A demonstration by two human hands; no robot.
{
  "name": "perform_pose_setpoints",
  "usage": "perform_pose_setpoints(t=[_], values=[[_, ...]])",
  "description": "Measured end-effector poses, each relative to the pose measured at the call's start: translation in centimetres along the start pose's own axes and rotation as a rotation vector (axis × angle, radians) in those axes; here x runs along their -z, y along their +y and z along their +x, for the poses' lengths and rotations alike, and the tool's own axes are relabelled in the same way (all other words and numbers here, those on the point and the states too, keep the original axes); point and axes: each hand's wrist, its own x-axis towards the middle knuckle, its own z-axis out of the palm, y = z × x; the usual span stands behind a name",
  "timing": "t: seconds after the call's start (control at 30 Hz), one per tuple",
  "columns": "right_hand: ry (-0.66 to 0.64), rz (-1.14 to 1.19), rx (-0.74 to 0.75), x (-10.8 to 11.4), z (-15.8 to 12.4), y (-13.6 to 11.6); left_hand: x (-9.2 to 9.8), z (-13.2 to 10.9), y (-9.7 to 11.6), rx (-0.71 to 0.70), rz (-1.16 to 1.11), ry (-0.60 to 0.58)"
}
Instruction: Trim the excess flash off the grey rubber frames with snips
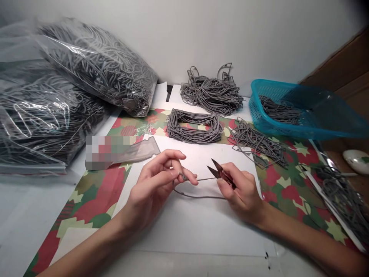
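**Cord and snips in hand, mid-frame**

The left hand (152, 184) pinches a loop of grey cord (198, 196) at centre frame. Just beside it, the right hand (239, 192) grips thread snips (220, 174), apparently red-handled, blades open. The hands are apart, linked by the cord. Bagged cord (98, 65) lies upper left, a blue plastic basket (259, 86) right.
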Motion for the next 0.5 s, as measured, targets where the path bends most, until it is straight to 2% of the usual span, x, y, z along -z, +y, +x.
perform_pose_setpoints(t=[0.2, 0.33, 0.43, 0.5], values=[[0.015, 0.056, -0.006, 0.1, -0.1, 0.3, 0.0, 0.0, -0.1, 0.000, 0.064, -0.034], [0.039, 0.091, -0.019, -0.1, -0.2, 0.1, 0.1, 0.0, -0.3, 0.050, 0.035, -0.081], [0.012, 0.211, -0.115, 0.0, -0.4, -0.5, 0.1, 0.1, -0.4, 0.108, -0.003, -0.098], [-0.070, 0.378, -0.229, 0.1, -0.4, -1.1, -0.1, 0.2, -0.4, 0.139, -0.022, -0.103]])
